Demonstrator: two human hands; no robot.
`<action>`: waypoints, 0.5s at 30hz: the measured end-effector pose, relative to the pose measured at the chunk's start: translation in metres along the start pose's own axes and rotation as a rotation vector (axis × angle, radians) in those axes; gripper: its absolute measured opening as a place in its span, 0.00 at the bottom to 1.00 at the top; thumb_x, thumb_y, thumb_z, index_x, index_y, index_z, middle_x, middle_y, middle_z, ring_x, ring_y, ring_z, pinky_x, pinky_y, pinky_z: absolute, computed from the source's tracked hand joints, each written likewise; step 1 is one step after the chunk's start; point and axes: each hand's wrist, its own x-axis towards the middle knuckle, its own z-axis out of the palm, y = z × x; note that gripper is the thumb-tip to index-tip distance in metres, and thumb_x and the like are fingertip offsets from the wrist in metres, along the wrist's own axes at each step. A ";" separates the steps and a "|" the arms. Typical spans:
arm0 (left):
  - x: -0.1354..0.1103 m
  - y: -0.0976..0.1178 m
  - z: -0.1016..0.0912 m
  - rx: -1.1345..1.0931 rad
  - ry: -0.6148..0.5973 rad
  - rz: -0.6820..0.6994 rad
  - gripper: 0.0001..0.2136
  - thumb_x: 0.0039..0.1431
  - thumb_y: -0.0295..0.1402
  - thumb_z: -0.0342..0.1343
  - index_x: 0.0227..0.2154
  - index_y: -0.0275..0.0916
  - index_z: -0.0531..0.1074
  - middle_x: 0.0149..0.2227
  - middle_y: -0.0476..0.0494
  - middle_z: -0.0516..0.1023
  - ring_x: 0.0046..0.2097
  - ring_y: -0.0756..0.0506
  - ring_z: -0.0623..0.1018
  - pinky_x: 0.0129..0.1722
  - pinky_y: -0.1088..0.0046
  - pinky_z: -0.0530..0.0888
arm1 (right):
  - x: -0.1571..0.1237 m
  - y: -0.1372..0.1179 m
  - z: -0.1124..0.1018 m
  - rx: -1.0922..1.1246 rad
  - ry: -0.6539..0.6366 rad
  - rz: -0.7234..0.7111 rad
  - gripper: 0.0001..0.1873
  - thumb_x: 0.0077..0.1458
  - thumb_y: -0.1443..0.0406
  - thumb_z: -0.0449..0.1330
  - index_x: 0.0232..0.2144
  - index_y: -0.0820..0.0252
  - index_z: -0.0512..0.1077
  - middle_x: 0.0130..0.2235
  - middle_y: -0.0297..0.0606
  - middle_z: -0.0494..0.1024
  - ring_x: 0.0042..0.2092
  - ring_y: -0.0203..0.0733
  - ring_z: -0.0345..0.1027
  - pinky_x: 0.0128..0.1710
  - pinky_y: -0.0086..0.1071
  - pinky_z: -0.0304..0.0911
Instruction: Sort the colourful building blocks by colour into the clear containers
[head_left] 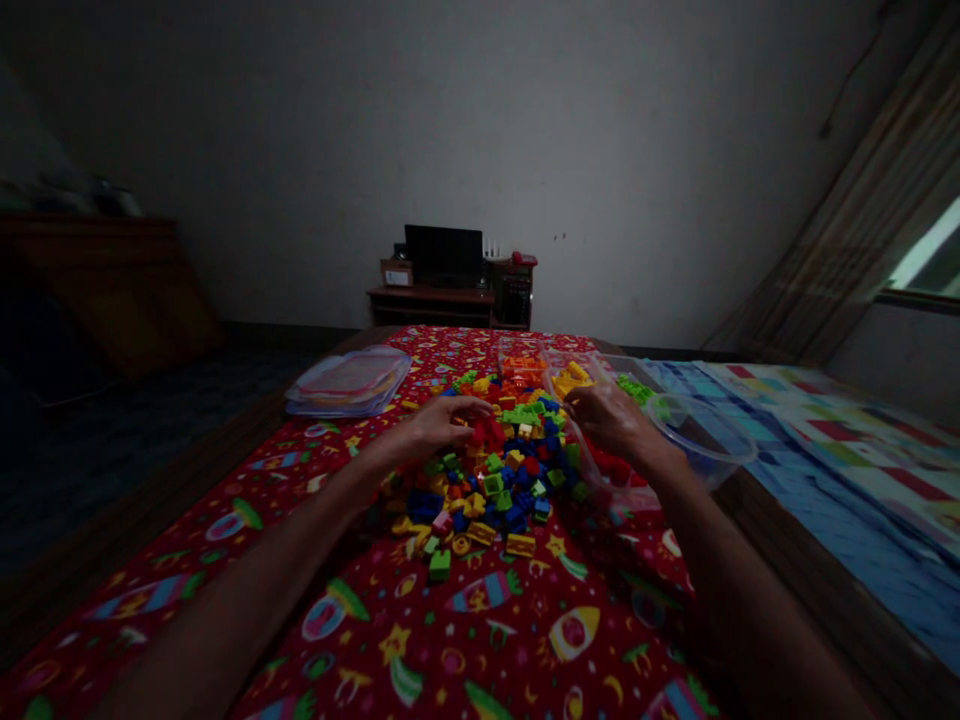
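A heap of colourful toy building blocks (499,485) lies loose on the red patterned cloth (517,630). At the heap's left side, my left hand (439,425) has its fingers curled round some red building blocks (489,432). My right hand (611,415) is closed, with its fingertips beside the clear box of yellow blocks (572,377). Whatever is between those fingertips is hidden. Below my right hand is a clear box with red blocks (619,470), partly covered by the hand and wrist.
Stacked clear lids (349,382) lie at the left. Behind the heap stands a box of orange blocks (523,370). Green blocks (635,388) and a round clear tub (705,440) are at the right, near a blue bedspread (810,520). A monitor (444,255) stands by the wall.
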 end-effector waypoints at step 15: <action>0.001 -0.007 -0.010 0.430 0.196 0.030 0.19 0.51 0.35 0.51 0.45 0.37 0.75 0.48 0.40 0.77 0.49 0.40 0.76 0.50 0.63 0.71 | 0.002 -0.053 0.061 0.001 -0.106 -0.430 0.21 0.58 0.70 0.53 0.54 0.54 0.65 0.56 0.46 0.66 0.57 0.47 0.57 0.53 0.42 0.55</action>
